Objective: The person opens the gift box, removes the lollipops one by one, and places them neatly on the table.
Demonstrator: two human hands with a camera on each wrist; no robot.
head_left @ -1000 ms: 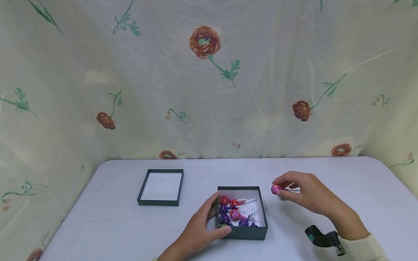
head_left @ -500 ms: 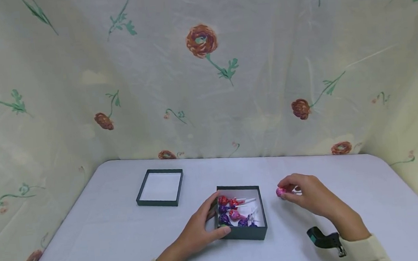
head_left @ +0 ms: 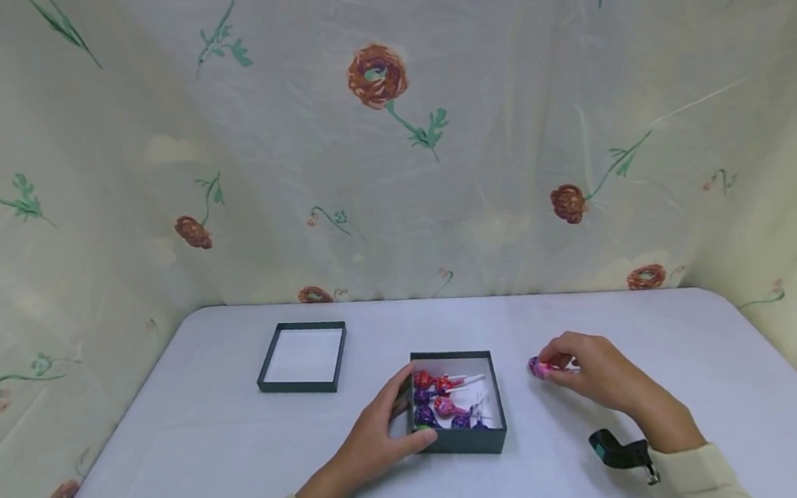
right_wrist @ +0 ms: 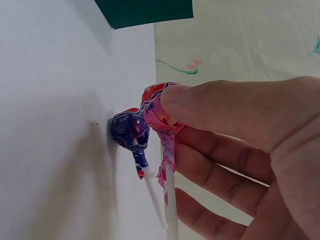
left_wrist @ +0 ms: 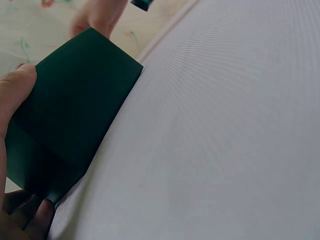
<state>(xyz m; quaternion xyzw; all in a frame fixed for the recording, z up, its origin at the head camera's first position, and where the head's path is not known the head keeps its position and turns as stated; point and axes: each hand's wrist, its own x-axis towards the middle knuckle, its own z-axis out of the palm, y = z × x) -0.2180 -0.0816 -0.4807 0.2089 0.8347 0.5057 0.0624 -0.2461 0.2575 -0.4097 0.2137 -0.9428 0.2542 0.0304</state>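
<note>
Two hands, one box of sweets

My left hand (head_left: 376,445) grips the box (head_left: 489,437); my right hand (head_left: 598,378) pinches a pink lollipop (right_wrist: 159,112) beside a purple lollipop (right_wrist: 129,127).

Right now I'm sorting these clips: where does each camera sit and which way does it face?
Head: looks forward and down at the table, box, both hands.
Left wrist: beside the left hand, facing the box's outer wall.
Right wrist: behind the right hand, facing two lollipops.
All three share the box.

Pale table (head_left: 196,456), open dark box (head_left: 461,438) near centre, its lid (head_left: 301,358) at 10 o'clock, purple lollipop (head_left: 534,366) at 3 o'clock
</note>
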